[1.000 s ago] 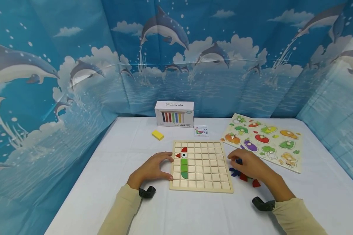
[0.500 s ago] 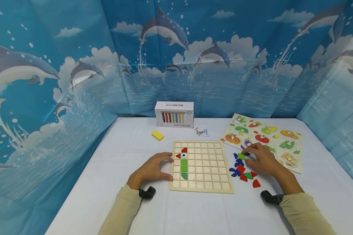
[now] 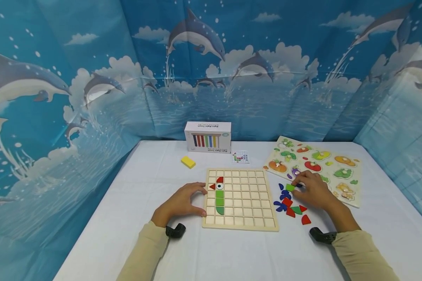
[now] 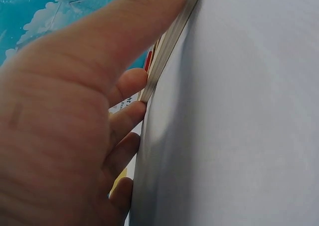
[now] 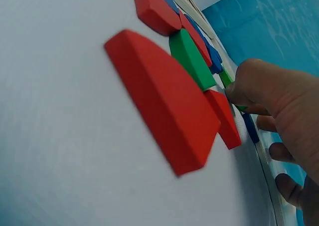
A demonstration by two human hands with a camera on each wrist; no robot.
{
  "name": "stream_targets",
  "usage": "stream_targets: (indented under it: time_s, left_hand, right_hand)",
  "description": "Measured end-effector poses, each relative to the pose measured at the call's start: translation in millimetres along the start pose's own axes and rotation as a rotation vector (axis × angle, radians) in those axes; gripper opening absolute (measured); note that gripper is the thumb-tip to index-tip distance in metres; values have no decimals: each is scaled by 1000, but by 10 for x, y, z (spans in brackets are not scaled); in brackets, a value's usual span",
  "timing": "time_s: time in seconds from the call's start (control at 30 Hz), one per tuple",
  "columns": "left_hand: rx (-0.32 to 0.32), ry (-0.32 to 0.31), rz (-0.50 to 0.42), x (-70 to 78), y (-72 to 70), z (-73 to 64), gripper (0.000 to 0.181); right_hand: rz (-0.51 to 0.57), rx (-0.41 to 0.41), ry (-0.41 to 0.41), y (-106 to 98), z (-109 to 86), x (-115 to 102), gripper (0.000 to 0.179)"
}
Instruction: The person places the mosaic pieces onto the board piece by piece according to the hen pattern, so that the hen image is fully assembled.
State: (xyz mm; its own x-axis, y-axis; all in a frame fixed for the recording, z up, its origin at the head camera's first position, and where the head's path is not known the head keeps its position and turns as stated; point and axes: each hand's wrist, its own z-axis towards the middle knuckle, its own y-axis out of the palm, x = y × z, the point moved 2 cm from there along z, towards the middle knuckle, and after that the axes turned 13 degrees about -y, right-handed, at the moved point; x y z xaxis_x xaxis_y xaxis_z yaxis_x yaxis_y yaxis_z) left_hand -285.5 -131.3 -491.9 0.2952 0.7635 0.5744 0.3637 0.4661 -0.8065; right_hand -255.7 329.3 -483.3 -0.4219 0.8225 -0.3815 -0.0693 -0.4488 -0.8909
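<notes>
A wooden grid board lies in front of me, with a bird-like column of red, white and green pieces set in its left part. My left hand rests against the board's left edge, thumb and fingers spread; in the left wrist view the fingertips touch its side. To the right of the board my right hand pinches a light green square block between thumb and fingers. In the right wrist view the thumb partly hides that block. Just below lie loose blue, red and green pieces.
A vegetable puzzle board lies at the back right, close behind my right hand. Further back stand a white box, a small pattern card and a yellow block. A dolphin-print curtain closes off the table's far side.
My right hand has moved right and away from me, off the loose pieces, to the light green block, which has shifted slightly right. The left hand has stayed at the board's edge.
</notes>
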Motion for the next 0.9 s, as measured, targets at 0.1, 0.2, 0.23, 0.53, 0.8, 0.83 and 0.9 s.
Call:
stream_targets:
  time_s: [0.1,0.2,0.23,0.53,0.8,0.83,0.9]
  left_hand:
    - [-4,-5,6,-7,6,4,70]
    - [-1,-6,12,-16,11,13,70]
    - [-1,-7,14,-20,12,14,70]
    - [-1,-8,3,-23,13,12,71]
    - [5,10,1,-9,7,5,70]
    - [4,11,2,-11,10,6,70]
    - [3,12,3,-16,14,7,70]
  right_hand:
    - [-10,1,7,13,-11,15,19]
    - [-25,15,-3,18,-14,3,21]
    - [-30,23,-7,19,-11,-4,22]
    - [-53,76,-71,11,20,-152,26]
    - [27,29,-120,34,99,-429,27]
    - [34,25,-135,47,113,-478,27]
    - [43,17,-176,82,145,-586,25]
